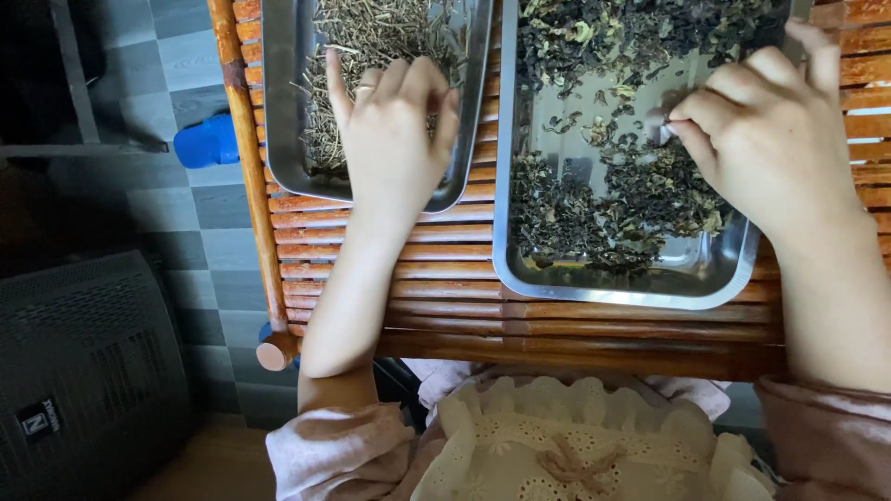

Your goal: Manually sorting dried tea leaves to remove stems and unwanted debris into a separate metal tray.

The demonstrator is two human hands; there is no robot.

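Observation:
My left hand (394,139) hovers over the left metal tray (278,111), fingers spread above a pile of thin dry stems (371,37); whether it touches them is unclear. My right hand (770,130) rests in the larger right metal tray (613,292), fingertips pinched together near a small pale piece among dark dried leaves (603,199). The leaves are heaped at the tray's far end and near its front, with bare metal between.
Both trays sit on a slatted wooden table (445,315). A blue object (206,141) lies on the grey tiled floor to the left. A dark ribbed appliance (83,371) stands at lower left. My lace-trimmed clothing (575,436) presses against the table's front edge.

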